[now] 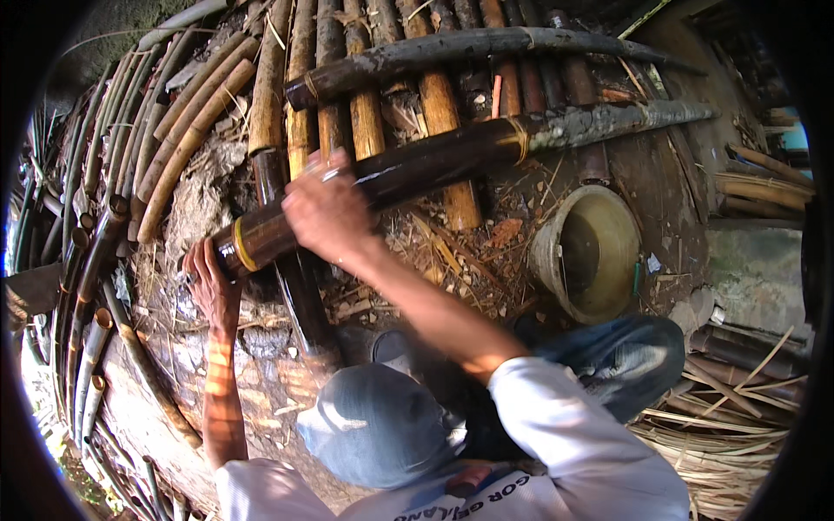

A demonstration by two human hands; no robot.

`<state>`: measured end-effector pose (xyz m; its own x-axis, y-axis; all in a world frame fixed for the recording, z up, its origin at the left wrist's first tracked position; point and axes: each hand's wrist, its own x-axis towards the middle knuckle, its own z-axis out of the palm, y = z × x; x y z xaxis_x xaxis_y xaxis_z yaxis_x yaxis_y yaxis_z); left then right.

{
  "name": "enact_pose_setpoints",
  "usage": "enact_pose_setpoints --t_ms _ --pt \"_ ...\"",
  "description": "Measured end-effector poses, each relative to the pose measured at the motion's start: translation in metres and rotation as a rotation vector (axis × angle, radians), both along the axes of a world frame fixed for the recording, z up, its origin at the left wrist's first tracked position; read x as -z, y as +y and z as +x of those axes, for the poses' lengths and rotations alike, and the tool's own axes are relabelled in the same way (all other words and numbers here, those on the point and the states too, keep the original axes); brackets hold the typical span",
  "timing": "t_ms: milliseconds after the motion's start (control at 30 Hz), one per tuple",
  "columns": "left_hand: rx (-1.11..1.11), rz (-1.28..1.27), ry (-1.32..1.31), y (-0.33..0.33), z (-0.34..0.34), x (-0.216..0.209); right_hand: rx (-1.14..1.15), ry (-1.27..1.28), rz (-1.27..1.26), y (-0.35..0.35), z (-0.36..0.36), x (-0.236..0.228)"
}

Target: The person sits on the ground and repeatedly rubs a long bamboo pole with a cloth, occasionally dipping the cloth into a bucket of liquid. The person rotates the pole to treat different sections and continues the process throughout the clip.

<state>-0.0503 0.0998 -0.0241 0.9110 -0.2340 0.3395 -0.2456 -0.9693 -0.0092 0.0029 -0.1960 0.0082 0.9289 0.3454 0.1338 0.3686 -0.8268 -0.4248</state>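
A thick, dark, wet bamboo pole (pixel 434 168) lies slantwise in front of me, its far part grey and crusted. It has a yellow band near its near end and a tan tie farther along. My left hand (pixel 211 282) is wrapped round the near left end. On the pole's upper surface, beyond the yellow band, rests my right hand (pixel 328 208). Its fingers are curled and blurred by motion; a small pale glint shows at them, and what they hold cannot be made out. A second dark pole (pixel 300 295) passes beneath the first.
Another grey pole (pixel 452 54) lies across a row of bamboo lengths (pixel 365 122) at the back. A round basin (pixel 556 252) stands at right. Bamboo poles (pixel 195 126) are stacked at left, split strips (pixel 712 469) at lower right. Wood chips litter the ground. My denim-clad knee (pixel 625 356) is near the basin.
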Motion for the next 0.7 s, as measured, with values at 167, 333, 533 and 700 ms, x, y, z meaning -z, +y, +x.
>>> enact_pose_setpoints --t_ms 167,333,533,700 --pt "-0.011 0.013 -0.041 0.023 -0.033 0.017 0.373 -0.134 0.273 -0.084 -0.004 0.031" --pt "0.086 -0.050 -0.145 -0.015 -0.003 0.022 0.923 -0.332 -0.184 -0.386 0.000 0.062" --pt "-0.017 -0.030 0.030 0.008 -0.024 0.001 0.374 -0.029 -0.052 -0.050 -0.007 0.022" --pt "0.134 0.215 0.528 -0.011 0.056 -0.066 0.112 -0.260 0.393 0.048 -0.006 0.049"
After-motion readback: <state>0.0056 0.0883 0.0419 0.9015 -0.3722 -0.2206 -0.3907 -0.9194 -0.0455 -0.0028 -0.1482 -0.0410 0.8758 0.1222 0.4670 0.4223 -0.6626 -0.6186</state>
